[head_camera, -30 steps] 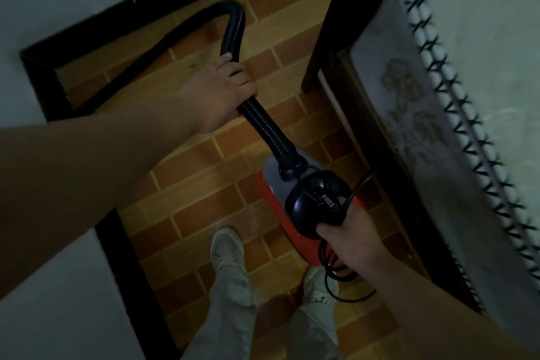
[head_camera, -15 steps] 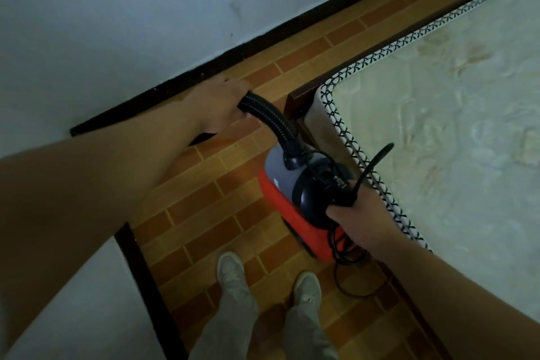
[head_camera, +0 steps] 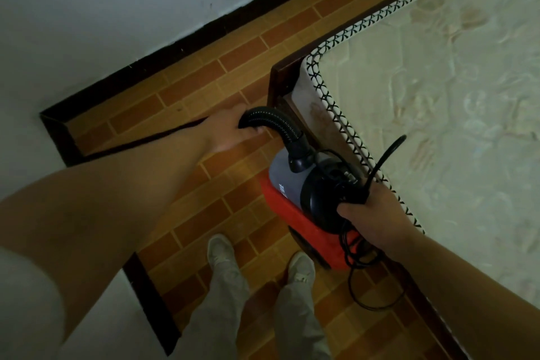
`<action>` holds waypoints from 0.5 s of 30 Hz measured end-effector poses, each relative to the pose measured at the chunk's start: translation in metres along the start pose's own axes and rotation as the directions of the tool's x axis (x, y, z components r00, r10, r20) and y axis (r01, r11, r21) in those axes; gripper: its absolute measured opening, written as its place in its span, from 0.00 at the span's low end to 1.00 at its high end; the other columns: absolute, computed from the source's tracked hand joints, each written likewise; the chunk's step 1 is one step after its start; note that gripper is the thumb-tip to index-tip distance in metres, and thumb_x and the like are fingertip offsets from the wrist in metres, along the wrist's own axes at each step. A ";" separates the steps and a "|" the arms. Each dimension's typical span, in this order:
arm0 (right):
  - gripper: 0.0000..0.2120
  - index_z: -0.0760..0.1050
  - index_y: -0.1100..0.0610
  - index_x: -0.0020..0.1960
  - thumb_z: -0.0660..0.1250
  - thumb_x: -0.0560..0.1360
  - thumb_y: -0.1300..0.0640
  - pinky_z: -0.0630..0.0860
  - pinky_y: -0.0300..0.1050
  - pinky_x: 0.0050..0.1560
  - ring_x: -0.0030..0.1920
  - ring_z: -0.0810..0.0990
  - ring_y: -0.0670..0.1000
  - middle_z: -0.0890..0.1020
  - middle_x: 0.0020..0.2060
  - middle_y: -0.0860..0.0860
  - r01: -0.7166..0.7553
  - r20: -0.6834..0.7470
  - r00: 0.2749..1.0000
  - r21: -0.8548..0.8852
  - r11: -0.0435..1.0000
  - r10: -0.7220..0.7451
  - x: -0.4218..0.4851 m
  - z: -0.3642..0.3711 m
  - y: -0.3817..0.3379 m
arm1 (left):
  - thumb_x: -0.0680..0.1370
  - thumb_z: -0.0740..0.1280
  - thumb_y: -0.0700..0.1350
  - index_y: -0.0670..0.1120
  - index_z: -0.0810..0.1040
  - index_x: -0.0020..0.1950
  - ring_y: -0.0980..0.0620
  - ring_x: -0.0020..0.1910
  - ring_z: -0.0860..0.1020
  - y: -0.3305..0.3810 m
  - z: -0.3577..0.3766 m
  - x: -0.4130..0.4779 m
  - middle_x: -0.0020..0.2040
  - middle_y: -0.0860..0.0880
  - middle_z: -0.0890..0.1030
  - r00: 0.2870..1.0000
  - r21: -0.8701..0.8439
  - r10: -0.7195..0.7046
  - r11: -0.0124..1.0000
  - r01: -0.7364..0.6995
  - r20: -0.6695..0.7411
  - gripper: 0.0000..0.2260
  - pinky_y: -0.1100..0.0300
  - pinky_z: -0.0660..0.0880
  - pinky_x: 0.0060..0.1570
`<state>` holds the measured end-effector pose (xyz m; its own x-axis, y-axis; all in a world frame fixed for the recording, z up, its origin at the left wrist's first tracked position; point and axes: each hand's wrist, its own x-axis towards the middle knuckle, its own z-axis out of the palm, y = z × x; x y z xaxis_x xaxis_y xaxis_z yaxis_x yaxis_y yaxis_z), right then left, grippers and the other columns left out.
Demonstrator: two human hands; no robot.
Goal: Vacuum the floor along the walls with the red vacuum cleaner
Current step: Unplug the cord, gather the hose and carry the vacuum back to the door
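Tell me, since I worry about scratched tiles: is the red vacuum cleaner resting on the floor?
No, the right hand carries the red vacuum cleaner by its top handle.

The left arm reaches forward and down from the lower left, bare to the upper arm, and the left hand is curled closed around something at its fingertips, palm turned down. The right arm comes in from the lower right, forearm bare, with the right hand clenched in a fist, knuckles up. Both legs stand between the arms, feet slightly apart, toes pointing forward.
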<state>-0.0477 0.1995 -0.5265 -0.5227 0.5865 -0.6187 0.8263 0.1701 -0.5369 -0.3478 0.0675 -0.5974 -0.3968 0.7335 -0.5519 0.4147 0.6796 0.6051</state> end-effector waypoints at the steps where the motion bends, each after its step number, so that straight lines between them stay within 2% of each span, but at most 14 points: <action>1: 0.05 0.77 0.54 0.39 0.72 0.71 0.61 0.71 0.46 0.29 0.27 0.76 0.51 0.78 0.26 0.51 -0.011 0.009 1.000 -0.005 1.000 0.011 0.002 0.004 0.005 | 0.79 0.64 0.64 0.55 0.69 0.70 0.52 0.56 0.77 -0.006 0.008 0.004 0.50 0.57 0.77 1.000 -0.003 -0.010 1.000 0.010 0.021 0.23 0.59 0.70 0.49; 5: 0.04 0.78 0.54 0.39 0.72 0.70 0.61 0.76 0.50 0.32 0.33 0.81 0.58 0.81 0.31 0.55 -0.039 0.009 0.999 -0.004 0.999 0.039 0.019 0.023 0.027 | 0.78 0.59 0.70 0.54 0.74 0.60 0.50 0.48 0.81 -0.032 0.046 0.015 0.48 0.50 0.82 0.996 0.055 -0.054 0.997 0.050 0.070 0.23 0.50 0.78 0.54; 8: 0.03 0.80 0.55 0.41 0.72 0.70 0.61 0.79 0.56 0.35 0.36 0.83 0.60 0.83 0.34 0.57 -0.062 0.008 0.998 -0.003 0.998 0.062 0.037 0.041 0.039 | 0.79 0.57 0.70 0.51 0.74 0.47 0.49 0.41 0.79 -0.051 0.084 0.022 0.40 0.49 0.79 0.993 -0.028 -0.110 0.993 0.111 0.050 0.22 0.53 0.74 0.45; 9: 0.02 0.80 0.54 0.41 0.72 0.70 0.60 0.80 0.58 0.36 0.36 0.83 0.60 0.83 0.34 0.57 -0.068 0.014 0.998 -0.005 0.998 0.068 0.043 0.048 0.043 | 0.79 0.57 0.70 0.51 0.74 0.46 0.50 0.39 0.78 -0.057 0.095 0.024 0.37 0.49 0.77 0.990 -0.070 -0.131 0.989 0.134 0.041 0.23 0.54 0.72 0.43; 10: 0.02 0.80 0.54 0.41 0.72 0.70 0.60 0.81 0.60 0.37 0.36 0.83 0.60 0.83 0.35 0.57 -0.072 0.023 0.997 -0.006 0.997 0.072 0.047 0.055 0.045 | 0.79 0.56 0.70 0.49 0.76 0.49 0.51 0.37 0.78 -0.061 0.106 0.025 0.37 0.50 0.77 0.988 -0.123 -0.151 0.980 0.153 0.031 0.25 0.56 0.71 0.41; 11: 0.02 0.80 0.54 0.42 0.71 0.71 0.60 0.81 0.61 0.37 0.35 0.83 0.60 0.84 0.35 0.58 -0.074 0.032 0.997 -0.003 0.997 0.074 0.052 0.062 0.048 | 0.80 0.56 0.69 0.49 0.78 0.57 0.54 0.38 0.78 -0.064 0.115 0.025 0.38 0.51 0.77 0.985 -0.187 -0.168 0.967 0.171 0.029 0.26 0.58 0.70 0.41; 13: 0.01 0.80 0.54 0.42 0.71 0.71 0.59 0.81 0.60 0.37 0.36 0.83 0.59 0.83 0.35 0.57 -0.083 0.034 0.996 -0.003 0.997 0.083 0.061 0.074 0.053 | 0.81 0.55 0.68 0.52 0.71 0.73 0.55 0.45 0.79 -0.064 0.129 0.022 0.47 0.54 0.79 0.984 -0.353 -0.172 0.920 0.173 0.033 0.28 0.59 0.74 0.47; 15: 0.02 0.79 0.53 0.42 0.71 0.71 0.58 0.82 0.57 0.39 0.37 0.83 0.57 0.83 0.36 0.56 -0.112 0.028 0.993 0.003 0.994 0.112 0.069 0.084 0.056 | 0.80 0.55 0.69 0.56 0.66 0.76 0.49 0.50 0.82 -0.061 0.141 0.018 0.52 0.51 0.81 0.972 -0.529 -0.225 0.818 0.226 0.067 0.29 0.49 0.79 0.55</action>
<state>-0.0548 0.1832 -0.6475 -0.4330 0.5793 -0.6906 0.8790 0.1015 -0.4659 -0.2649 0.0411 -0.7247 -0.4239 0.5610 -0.7110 -0.1834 0.7156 0.6740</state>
